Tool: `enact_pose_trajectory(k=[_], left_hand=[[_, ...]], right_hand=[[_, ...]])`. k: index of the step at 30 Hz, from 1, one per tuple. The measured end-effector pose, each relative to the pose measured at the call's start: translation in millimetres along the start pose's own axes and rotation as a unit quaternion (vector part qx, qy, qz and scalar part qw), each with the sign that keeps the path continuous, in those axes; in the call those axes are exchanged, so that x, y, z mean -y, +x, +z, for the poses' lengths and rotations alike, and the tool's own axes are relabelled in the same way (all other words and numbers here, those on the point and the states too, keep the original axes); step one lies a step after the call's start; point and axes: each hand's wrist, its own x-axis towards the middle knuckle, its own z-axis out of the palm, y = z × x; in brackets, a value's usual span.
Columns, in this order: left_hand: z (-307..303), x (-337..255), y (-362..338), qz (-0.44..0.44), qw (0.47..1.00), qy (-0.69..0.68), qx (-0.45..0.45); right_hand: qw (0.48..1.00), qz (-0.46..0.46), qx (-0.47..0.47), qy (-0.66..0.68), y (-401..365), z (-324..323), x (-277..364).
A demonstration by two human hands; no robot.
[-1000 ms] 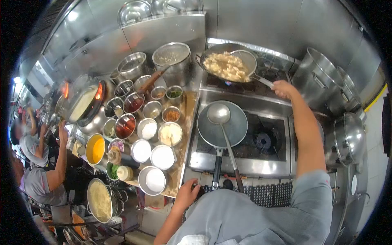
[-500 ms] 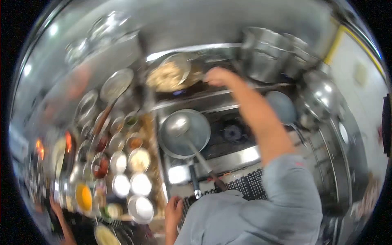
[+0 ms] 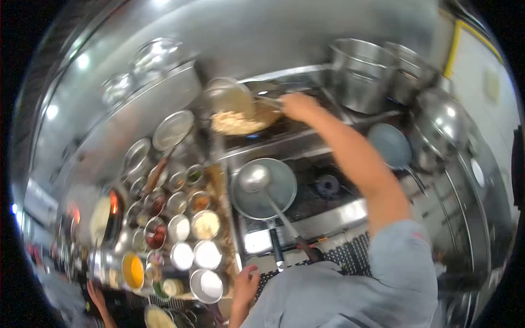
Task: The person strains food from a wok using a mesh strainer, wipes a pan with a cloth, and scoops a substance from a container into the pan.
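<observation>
The person's right hand (image 3: 298, 105), at the upper centre of the frame, is closed around the handle of a round, silvery wire-mesh strainer (image 3: 229, 94). The strainer sits over the left part of a dark, wide metal wok (image 3: 269, 116) on the rear burner. Pale, golden-white chunks of food (image 3: 235, 123) lie heaped in the wok's left side, just below the strainer in the frame; blur hides whether the mesh touches them. A small blue flame (image 3: 252, 136) shows under the wok.

The left hand (image 3: 246, 282), at the lower centre, is unclenched, its fingers loosely bent and partly spread. It is just beside the edge of a counter with a brown strip (image 3: 222, 177) and near a round metal bowl of white contents (image 3: 211, 284); I cannot tell whether it touches the counter.

At the centre, a round grey pan with a black handle (image 3: 243, 201) stands on the front of the stove. A long-handled metal ladle (image 3: 255, 177) rests in it, bowl end inside, its shaft crossing the rim toward the bottom of the frame. Left of the pan, small metal containers crowd together, among them one of bright orange-yellow liquid (image 3: 133, 270). Tall steel pots (image 3: 361, 79) stand at the upper right. Another person's hand (image 3: 96, 296) shows at the lower left.
</observation>
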Motion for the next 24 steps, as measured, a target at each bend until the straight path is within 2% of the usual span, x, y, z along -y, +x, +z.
enact_pose_trajectory(k=[1,2,3,4,6,10,12,16,17,19,22,24], left_hand=[[3.3,4.2,3.8,0.021,1.0,0.0,0.013],[4.8,5.6,5.0,0.044,0.998,0.003,0.033],[4.2,3.6,2.9,0.034,0.999,-0.004,0.017],[3.6,1.1,2.2,0.04,0.999,0.0,0.025],[3.4,2.8,1.6,0.081,0.996,-0.004,0.03],[1.5,6.1,1.2,0.092,0.995,0.0,0.022],[1.7,7.5,2.8,0.104,0.994,0.01,0.016],[1.9,-2.8,5.7,0.099,0.995,0.012,0.025],[2.9,-4.2,6.6,0.104,0.994,0.006,0.03],[6.3,-5.1,6.8,0.108,0.993,0.0,0.036],[8.4,-6.3,6.3,0.116,0.992,-0.016,0.037],[7.2,-7.4,1.4,0.096,0.995,-0.019,0.038]], right_hand=[[0.999,-0.031,-0.01,-0.016,1.8,1.7,-7.2],[0.999,-0.021,-0.011,-0.027,2.6,-1.6,-8.1],[0.997,-0.064,-0.036,-0.031,6.1,1.6,-19.3],[0.996,-0.07,-0.052,-0.035,7.1,1.1,-25.2],[0.998,-0.046,-0.043,-0.029,-8.8,-21.8,-16.8],[0.997,-0.059,-0.046,-0.012,-21.5,-48.7,-12.1],[0.999,-0.021,-0.046,-0.005,-28.5,-56.2,-3.5],[0.995,-0.047,-0.057,-0.06,-32.0,-29.7,7.2],[0.996,-0.035,-0.003,-0.087,-28.4,-15.0,8.9],[0.991,-0.034,0.037,-0.126,-24.4,26.8,9.2],[0.996,-0.045,-0.013,-0.08,-24.9,20.5,9.3],[0.996,-0.041,-0.014,-0.073,-27.4,-0.7,7.4]])
